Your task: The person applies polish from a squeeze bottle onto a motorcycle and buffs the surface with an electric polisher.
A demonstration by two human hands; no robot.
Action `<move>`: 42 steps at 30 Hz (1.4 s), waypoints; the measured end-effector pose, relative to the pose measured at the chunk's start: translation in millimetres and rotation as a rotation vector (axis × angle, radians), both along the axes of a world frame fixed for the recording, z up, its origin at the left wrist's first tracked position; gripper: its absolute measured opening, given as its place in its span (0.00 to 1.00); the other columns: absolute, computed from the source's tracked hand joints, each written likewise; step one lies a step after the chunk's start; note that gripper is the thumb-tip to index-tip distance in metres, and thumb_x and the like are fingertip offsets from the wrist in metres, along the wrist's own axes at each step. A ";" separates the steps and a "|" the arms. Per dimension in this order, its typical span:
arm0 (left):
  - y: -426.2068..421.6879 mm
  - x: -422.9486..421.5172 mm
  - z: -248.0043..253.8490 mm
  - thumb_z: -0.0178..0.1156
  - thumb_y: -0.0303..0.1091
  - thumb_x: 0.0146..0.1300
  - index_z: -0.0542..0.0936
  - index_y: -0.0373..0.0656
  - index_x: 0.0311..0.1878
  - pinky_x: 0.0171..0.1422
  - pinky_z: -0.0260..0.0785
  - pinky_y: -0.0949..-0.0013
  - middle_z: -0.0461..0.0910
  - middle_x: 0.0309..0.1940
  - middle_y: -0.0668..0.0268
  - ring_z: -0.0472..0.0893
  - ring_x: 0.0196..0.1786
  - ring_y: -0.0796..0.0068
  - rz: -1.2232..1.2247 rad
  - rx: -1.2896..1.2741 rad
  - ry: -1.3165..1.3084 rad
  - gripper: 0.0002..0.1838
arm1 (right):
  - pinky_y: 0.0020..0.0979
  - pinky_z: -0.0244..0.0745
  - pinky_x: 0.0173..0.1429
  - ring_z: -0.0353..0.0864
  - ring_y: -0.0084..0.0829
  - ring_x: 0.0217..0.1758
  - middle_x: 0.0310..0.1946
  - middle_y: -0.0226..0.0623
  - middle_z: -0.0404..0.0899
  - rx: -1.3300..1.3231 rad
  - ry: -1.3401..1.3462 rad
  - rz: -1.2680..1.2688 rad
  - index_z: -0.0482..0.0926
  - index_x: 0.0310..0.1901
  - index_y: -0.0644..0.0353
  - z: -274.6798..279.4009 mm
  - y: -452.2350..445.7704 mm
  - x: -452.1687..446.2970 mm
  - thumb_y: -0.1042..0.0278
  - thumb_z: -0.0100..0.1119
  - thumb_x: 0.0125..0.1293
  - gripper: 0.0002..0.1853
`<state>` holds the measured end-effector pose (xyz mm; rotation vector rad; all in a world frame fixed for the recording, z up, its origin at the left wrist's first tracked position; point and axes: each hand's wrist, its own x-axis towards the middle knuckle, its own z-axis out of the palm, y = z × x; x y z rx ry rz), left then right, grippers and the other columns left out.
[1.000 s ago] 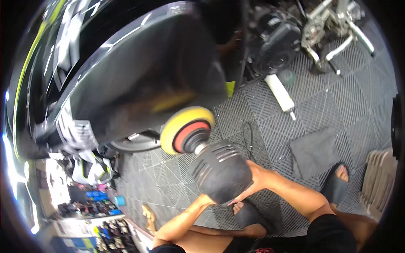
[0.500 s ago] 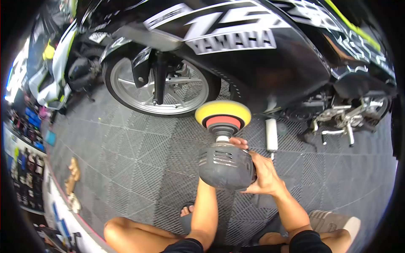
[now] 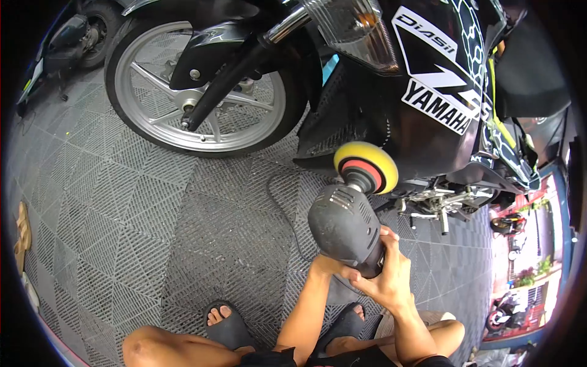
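Note:
My left hand [image 3: 333, 268] and my right hand [image 3: 391, 272] both grip the rear part of a dark grey electric polisher [image 3: 341, 223]. The left hand's fingers are mostly hidden behind the tool, with its thumb in view. My right hand wraps the handle end from the right side. At the far end of the polisher is a round yellow foam pad [image 3: 372, 153] on a red and black backing plate [image 3: 362, 173]. The pad is tilted toward the black lower fairing [image 3: 422, 144] of a Yamaha motorcycle; I cannot tell whether they touch.
The motorcycle's front wheel [image 3: 202, 131] stands at upper left. A dark cord [image 3: 282, 211] runs over the grey tile floor [image 3: 214, 238]. Another motorcycle [image 3: 64, 46] is at far upper left, and tan footwear [image 3: 23, 232] lies at the left edge. Parked motorcycles [image 3: 507, 309] show outside at right.
The view has turned toward the right. The polisher is angled more to the right, its pad nearer the lower fairing. My left hand now grips farther back, away from the pad.

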<state>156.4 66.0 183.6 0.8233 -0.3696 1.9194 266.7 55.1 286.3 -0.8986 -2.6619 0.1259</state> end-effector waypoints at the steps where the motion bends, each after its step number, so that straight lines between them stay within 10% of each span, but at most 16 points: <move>1: 2.6 -0.3 5.0 0.69 0.46 0.53 0.75 0.34 0.54 0.64 0.68 0.60 0.77 0.51 0.49 0.76 0.58 0.57 -0.006 0.018 -0.012 0.30 | 0.42 0.82 0.39 0.85 0.51 0.37 0.40 0.55 0.78 0.000 -0.012 -0.032 0.62 0.58 0.75 4.2 -1.4 -1.6 0.40 0.76 0.45 0.52; 13: 21.2 -5.0 53.1 0.79 0.54 0.35 0.70 0.36 0.56 0.70 0.61 0.53 0.73 0.57 0.46 0.71 0.63 0.54 -0.097 0.113 -0.116 0.47 | 0.45 0.81 0.48 0.83 0.55 0.44 0.47 0.56 0.76 0.210 -0.140 -0.026 0.63 0.59 0.74 68.4 -10.6 -43.1 0.49 0.77 0.45 0.48; 42: 2.6 -0.1 79.7 0.76 0.53 0.37 0.70 0.35 0.54 0.64 0.68 0.50 0.74 0.48 0.51 0.74 0.57 0.48 -0.217 0.150 -0.452 0.44 | 0.47 0.80 0.49 0.82 0.61 0.45 0.42 0.67 0.76 0.153 -0.270 -0.009 0.60 0.58 0.86 96.0 -35.6 -60.1 0.49 0.72 0.53 0.48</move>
